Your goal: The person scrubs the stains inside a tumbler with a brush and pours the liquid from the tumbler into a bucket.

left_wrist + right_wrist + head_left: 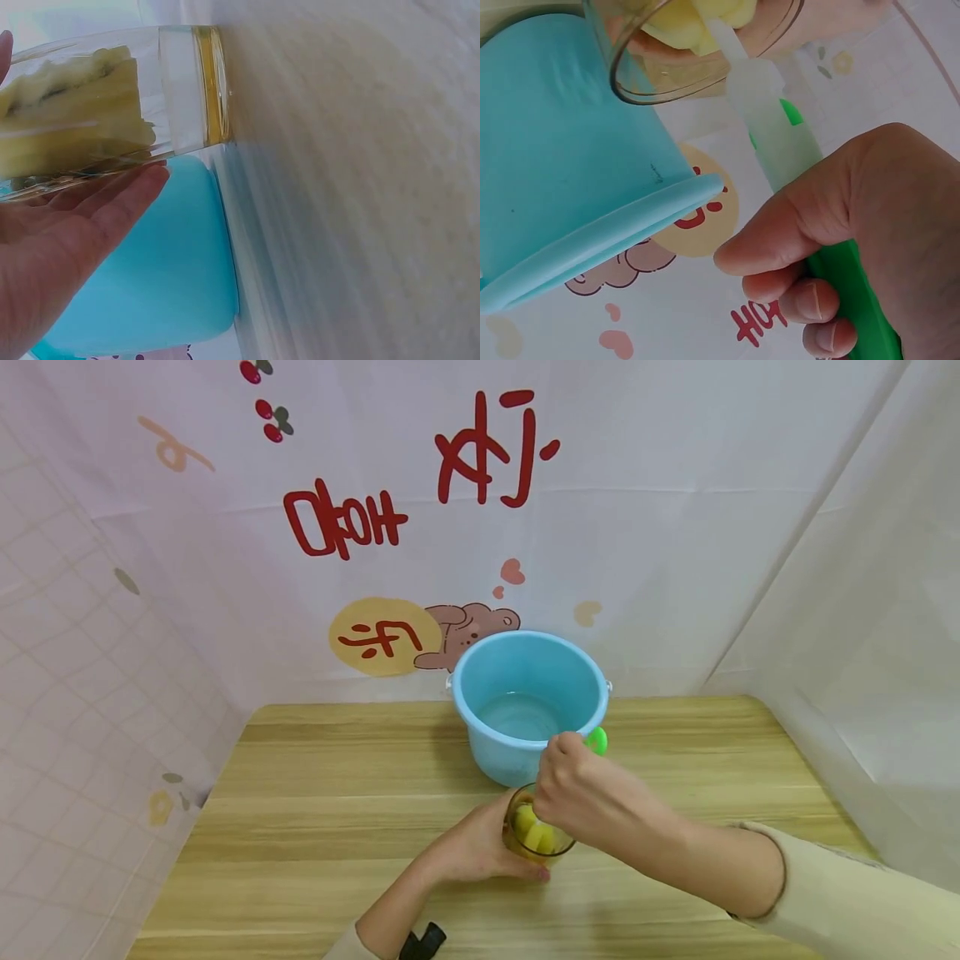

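Observation:
A clear glass [543, 852] with an amber tint stands on the table in front of the bucket. Inside it is a yellow sponge-like head [82, 112], showing through the glass wall in the left wrist view. My left hand [480, 843] is wrapped around the glass, thumb on the near side. From above, my right hand [573, 785] grips the green handle [847, 292] of a brush, its fingers curled round it. The brush's whitish neck [769, 120] runs down into the glass to the yellow head.
Just behind the glass is a light blue bucket [495, 747] with some liquid at its bottom. A small black object [429, 939] lies at the table's front edge by my left forearm. A printed white cloth [645, 560] hangs behind the wooden table [315, 827].

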Motion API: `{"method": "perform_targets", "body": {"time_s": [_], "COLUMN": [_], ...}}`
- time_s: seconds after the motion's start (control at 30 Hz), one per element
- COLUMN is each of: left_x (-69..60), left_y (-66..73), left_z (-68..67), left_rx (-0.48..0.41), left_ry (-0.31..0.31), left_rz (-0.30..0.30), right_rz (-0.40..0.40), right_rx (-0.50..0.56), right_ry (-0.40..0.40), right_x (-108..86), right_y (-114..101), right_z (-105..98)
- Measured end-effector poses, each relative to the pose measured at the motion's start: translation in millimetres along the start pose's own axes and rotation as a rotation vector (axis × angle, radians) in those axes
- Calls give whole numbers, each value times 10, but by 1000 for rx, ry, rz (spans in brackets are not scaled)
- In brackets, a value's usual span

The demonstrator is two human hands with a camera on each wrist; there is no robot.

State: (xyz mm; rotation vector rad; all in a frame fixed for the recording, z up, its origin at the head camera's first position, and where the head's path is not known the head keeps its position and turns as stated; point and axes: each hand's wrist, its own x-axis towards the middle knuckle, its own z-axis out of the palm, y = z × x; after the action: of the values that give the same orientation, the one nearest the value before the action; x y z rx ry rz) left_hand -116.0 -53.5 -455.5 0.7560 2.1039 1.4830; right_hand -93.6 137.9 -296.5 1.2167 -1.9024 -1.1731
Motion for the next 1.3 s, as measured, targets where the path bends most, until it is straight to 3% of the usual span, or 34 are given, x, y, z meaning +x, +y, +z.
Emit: {"method": "perform_targets", "body": {"time_s": [0.3,0.57,0.73,1.03,1.3], "left_x": [7,-22,-14,9,-4], "left_y": [3,-4,-3,34,26], "left_z": [0,-10,-9,-3,5], "left_rx": [-16,8,18,3,-4], "left_ry": [-14,0,0,-8,-7], "left_rz": [41,-3,-9,70,48], "right_rz": [-26,-25,8,62,114], "right_rx": [-12,2,68,219,311], "right_ry": [-40,-48,-51,-37,-33], "right_x": [148,275,316,268,152], "right_y": [32,73,127,185,193], "right_z": [-12,59,204,411,527]}}
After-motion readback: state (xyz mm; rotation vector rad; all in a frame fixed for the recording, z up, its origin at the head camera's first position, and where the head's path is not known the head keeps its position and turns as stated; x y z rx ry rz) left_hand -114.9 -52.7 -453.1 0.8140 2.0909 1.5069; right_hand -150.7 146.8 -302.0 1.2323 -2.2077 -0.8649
